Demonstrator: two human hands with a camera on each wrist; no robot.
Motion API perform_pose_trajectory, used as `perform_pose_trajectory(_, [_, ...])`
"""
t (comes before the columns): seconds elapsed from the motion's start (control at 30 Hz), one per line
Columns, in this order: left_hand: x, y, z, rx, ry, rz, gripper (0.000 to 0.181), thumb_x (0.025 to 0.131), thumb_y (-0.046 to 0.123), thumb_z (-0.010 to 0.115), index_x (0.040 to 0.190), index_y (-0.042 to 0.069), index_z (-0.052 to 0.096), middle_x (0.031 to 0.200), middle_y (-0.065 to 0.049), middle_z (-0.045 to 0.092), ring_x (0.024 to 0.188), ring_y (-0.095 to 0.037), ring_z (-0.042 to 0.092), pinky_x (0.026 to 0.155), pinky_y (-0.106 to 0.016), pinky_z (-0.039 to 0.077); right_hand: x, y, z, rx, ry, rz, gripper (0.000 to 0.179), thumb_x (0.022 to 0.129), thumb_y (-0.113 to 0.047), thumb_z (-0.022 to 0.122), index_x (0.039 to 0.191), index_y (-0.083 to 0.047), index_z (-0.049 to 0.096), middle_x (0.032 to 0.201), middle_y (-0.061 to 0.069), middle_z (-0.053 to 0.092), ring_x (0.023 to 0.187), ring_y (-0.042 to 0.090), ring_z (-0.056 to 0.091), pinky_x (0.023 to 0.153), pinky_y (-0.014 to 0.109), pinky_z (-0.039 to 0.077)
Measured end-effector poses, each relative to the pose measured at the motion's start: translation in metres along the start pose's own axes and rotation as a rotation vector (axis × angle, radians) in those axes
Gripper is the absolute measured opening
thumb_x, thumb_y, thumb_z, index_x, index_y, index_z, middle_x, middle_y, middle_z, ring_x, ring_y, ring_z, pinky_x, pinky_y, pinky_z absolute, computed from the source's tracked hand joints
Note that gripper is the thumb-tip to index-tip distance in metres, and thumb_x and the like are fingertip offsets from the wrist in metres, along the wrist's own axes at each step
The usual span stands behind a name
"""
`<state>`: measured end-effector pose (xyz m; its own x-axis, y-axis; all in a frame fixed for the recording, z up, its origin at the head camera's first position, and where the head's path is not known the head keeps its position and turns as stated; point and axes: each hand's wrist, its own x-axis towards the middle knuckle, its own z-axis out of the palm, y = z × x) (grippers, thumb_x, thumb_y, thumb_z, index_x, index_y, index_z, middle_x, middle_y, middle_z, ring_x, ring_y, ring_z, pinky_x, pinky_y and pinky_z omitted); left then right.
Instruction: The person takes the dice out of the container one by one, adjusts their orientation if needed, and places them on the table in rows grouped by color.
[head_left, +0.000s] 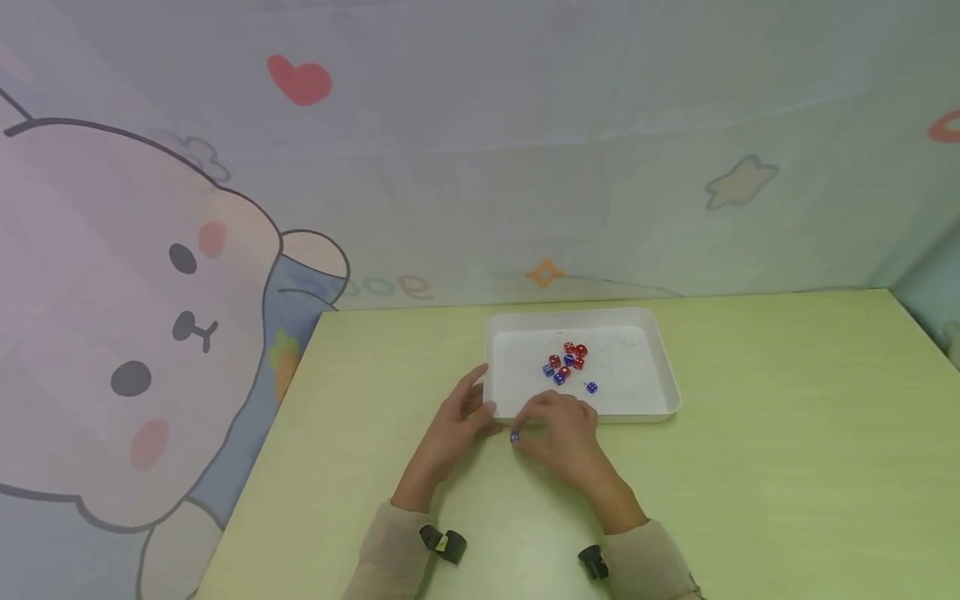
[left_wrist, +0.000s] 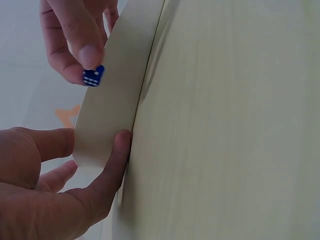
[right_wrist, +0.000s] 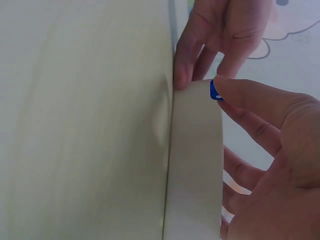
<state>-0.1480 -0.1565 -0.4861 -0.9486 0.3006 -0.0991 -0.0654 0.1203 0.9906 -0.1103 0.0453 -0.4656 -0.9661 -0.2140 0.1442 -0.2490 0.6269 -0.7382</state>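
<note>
In the head view, my right hand (head_left: 558, 433) pinches a blue die (head_left: 514, 437) between thumb and fingertip, near the front left corner of a white tray (head_left: 667, 408). White dots show on the die (left_wrist: 93, 76) in the left wrist view. My left hand (head_left: 453, 425) holds the tray by that corner, its thumb and fingers on either side. Inside the tray lies a loose cluster of several red and blue dice, among them a red die (head_left: 569, 347) at the back. One blue die (head_left: 592, 387) sits apart toward the front.
The tray stands on a light green table (head_left: 787, 433), close to its back edge. Behind it hangs a pale cloth backdrop (head_left: 480, 208) with cartoon prints. Dark bands (head_left: 450, 544) are worn at both sleeve cuffs.
</note>
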Motion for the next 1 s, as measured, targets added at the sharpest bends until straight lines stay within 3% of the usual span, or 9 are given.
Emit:
perform_pose_trajectory(0.4, [-0.001,0.001,0.0,-0.036,0.0,-0.007,0.066,0.108,0.002,0.056,0.168,0.009,0.028,0.159,-0.03,0.042,0.143,-0.047,0.049,0.105,-0.05,0.06,0.001,0.001,0.014,-0.16,-0.045,0.022,0.019,0.079,-0.014,0.092,0.074,-0.023,0.077,0.131,0.017,0.07,0.134,0.046,0.051,0.118,0.077,0.02])
perform_pose_trajectory(0.73, [0.003,-0.001,0.002,-0.035,-0.007,0.0,0.066,0.107,0.002,0.057,0.167,0.009,0.03,0.159,-0.028,0.044,0.143,-0.045,0.049,0.105,-0.048,0.061,0.0,0.002,0.013,-0.19,-0.072,0.031,0.018,0.077,-0.014,0.091,0.075,-0.023,0.076,0.134,0.017,0.067,0.135,0.047,0.049,0.119,0.077,0.019])
perform_pose_trajectory(1.0, [0.0,-0.003,0.0,-0.035,0.006,-0.006,0.065,0.106,0.001,0.057,0.166,0.008,0.031,0.162,-0.027,0.041,0.145,-0.047,0.047,0.103,-0.048,0.062,0.0,0.004,0.007,-0.115,-0.155,0.038,0.012,0.08,-0.022,0.091,0.086,-0.024,0.08,0.138,0.017,0.066,0.139,0.047,0.045,0.12,0.076,0.016])
